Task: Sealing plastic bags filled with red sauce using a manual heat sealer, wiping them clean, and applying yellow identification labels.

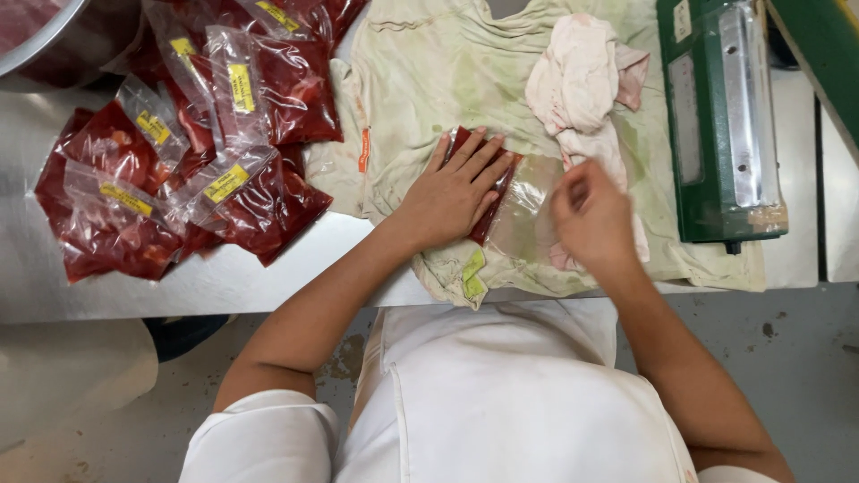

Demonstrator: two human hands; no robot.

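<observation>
My left hand [452, 192] lies flat, fingers spread, on the red-filled part of a clear plastic pouch [528, 210] that rests on a stained pale cloth [429, 80]. My right hand [591, 215] is beside it on the pouch's empty clear end, fingers curled together and pinching the plastic. The red filling shows under and past the left fingertips.
A pile of several filled red pouches [188, 152] with yellow labels lies at the left on the steel table [250, 277]. A pink rag [582, 85] lies on the cloth. A green heat sealer [720, 116] stands at the right. A metal bowl [36, 36] is at top left.
</observation>
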